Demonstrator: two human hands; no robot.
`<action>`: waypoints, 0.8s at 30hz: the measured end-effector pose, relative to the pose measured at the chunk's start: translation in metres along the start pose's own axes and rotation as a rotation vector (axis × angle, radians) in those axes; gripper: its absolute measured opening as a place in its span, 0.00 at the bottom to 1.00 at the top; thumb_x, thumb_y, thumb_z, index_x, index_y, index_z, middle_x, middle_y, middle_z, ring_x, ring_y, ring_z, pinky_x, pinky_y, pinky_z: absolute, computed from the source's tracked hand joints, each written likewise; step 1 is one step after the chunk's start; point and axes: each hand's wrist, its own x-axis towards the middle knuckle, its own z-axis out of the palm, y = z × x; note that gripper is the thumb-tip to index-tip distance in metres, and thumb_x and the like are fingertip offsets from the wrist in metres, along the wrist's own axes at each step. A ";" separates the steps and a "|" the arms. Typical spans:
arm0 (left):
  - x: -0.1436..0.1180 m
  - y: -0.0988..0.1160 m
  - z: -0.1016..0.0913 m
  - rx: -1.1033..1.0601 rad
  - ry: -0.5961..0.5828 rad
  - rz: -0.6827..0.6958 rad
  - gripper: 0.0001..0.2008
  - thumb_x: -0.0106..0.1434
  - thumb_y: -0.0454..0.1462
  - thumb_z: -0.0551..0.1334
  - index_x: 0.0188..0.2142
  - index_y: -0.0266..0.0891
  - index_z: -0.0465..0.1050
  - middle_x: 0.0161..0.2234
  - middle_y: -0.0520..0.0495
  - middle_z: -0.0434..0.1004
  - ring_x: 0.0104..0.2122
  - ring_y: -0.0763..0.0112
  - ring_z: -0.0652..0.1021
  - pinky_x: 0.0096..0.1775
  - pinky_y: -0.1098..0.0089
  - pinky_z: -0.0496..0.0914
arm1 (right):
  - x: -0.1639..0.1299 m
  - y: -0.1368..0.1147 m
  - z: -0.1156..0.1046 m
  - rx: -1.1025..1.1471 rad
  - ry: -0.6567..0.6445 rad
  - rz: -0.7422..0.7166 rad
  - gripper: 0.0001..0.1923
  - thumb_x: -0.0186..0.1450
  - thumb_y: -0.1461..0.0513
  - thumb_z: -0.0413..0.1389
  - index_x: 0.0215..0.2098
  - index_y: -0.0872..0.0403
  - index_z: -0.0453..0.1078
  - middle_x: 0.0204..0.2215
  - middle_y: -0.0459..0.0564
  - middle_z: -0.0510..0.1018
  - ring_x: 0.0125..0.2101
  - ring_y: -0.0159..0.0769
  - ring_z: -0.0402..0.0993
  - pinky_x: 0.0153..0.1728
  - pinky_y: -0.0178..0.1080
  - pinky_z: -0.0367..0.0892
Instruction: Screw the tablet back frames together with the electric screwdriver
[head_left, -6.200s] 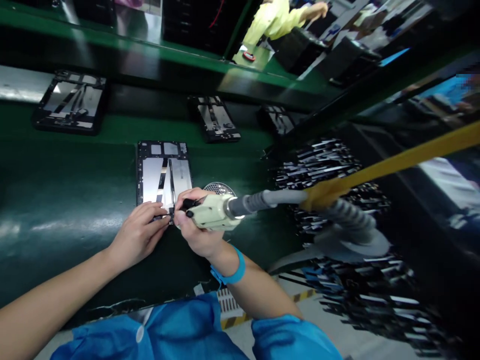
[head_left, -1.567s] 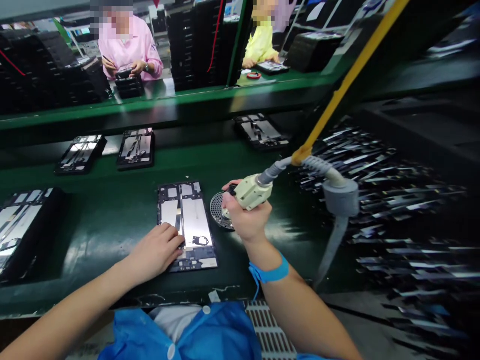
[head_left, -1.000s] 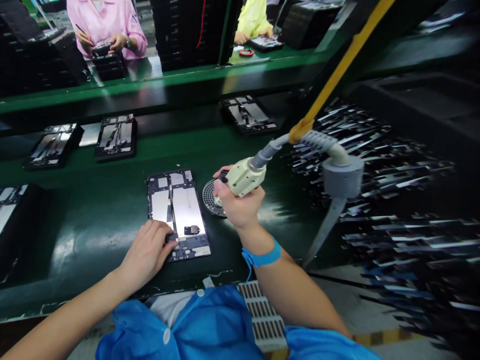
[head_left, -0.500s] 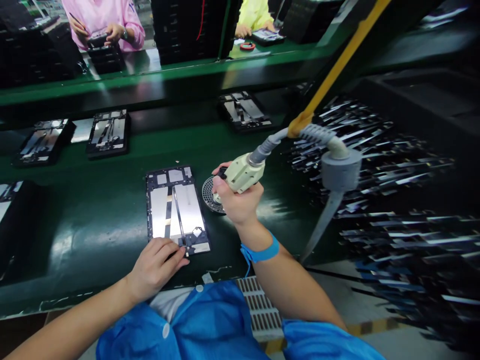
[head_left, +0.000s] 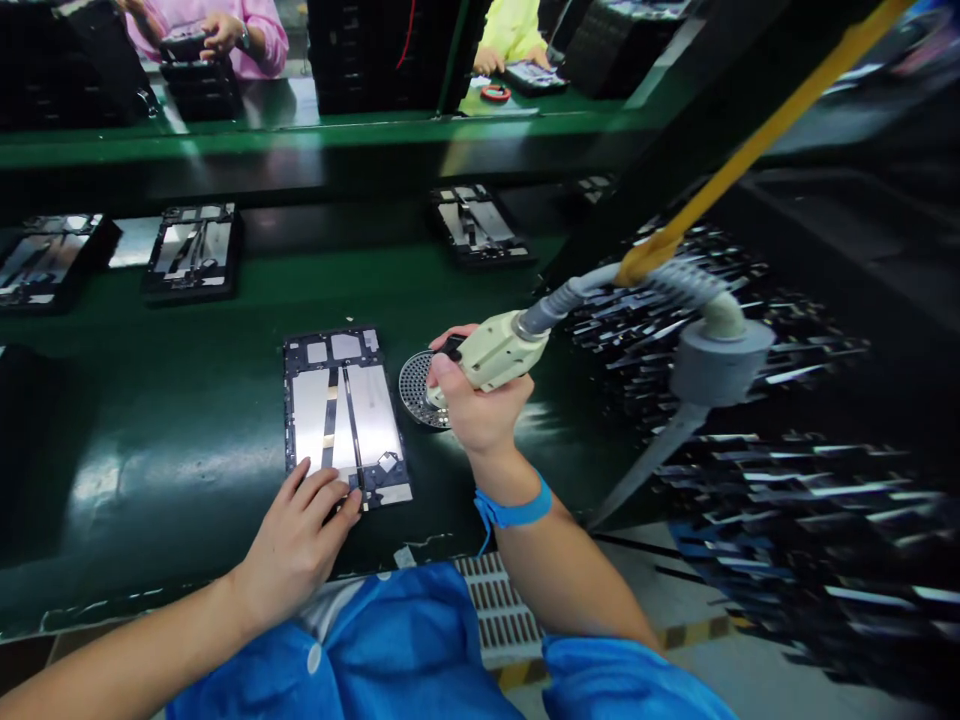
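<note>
The open tablet (head_left: 375,410) lay flat on the green counter (head_left: 180,380), the slightly spread fingers of the left hand (head_left: 296,545) at its lower edge, seemingly steadying it; whether they pinched anything I couldn't tell. Just right sat a perforated dish (head_left: 414,385), likely near for easy reach. Into it pointed the cream driver (head_left: 501,350), gripped by the right hand (head_left: 486,412), its cable (head_left: 571,298) apparently held up by a yellow strap (head_left: 772,138).
</note>
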 end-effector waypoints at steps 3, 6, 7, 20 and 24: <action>0.000 0.003 0.000 0.004 0.001 -0.010 0.15 0.69 0.27 0.60 0.53 0.36 0.76 0.47 0.39 0.80 0.52 0.53 0.78 0.61 0.41 0.69 | -0.001 0.001 0.000 -0.001 -0.010 0.010 0.10 0.61 0.57 0.64 0.40 0.52 0.75 0.32 0.50 0.82 0.35 0.42 0.83 0.41 0.48 0.82; 0.003 -0.001 0.001 0.013 0.045 -0.074 0.13 0.70 0.29 0.61 0.52 0.39 0.77 0.47 0.40 0.80 0.53 0.52 0.77 0.62 0.35 0.65 | -0.002 0.001 0.002 -0.015 -0.026 0.000 0.10 0.61 0.58 0.64 0.39 0.53 0.75 0.32 0.50 0.82 0.35 0.42 0.83 0.40 0.47 0.82; 0.005 -0.005 0.002 0.015 0.052 -0.100 0.12 0.70 0.30 0.62 0.51 0.40 0.77 0.47 0.40 0.80 0.54 0.51 0.77 0.62 0.34 0.64 | -0.002 0.001 0.002 -0.021 -0.029 -0.007 0.10 0.61 0.57 0.64 0.40 0.52 0.75 0.32 0.50 0.82 0.34 0.42 0.83 0.40 0.47 0.82; 0.033 -0.052 0.006 -0.050 0.089 -0.097 0.10 0.72 0.33 0.62 0.50 0.43 0.78 0.48 0.41 0.79 0.56 0.51 0.77 0.61 0.30 0.61 | -0.006 0.011 0.008 0.012 -0.014 -0.033 0.11 0.61 0.59 0.65 0.40 0.52 0.74 0.31 0.47 0.81 0.27 0.35 0.80 0.32 0.42 0.80; 0.032 -0.054 0.007 -0.089 0.117 -0.053 0.09 0.72 0.34 0.63 0.50 0.42 0.78 0.47 0.42 0.80 0.53 0.55 0.79 0.62 0.35 0.64 | -0.006 0.013 0.009 0.022 -0.014 -0.043 0.10 0.61 0.60 0.65 0.40 0.52 0.74 0.29 0.45 0.80 0.23 0.33 0.77 0.28 0.40 0.78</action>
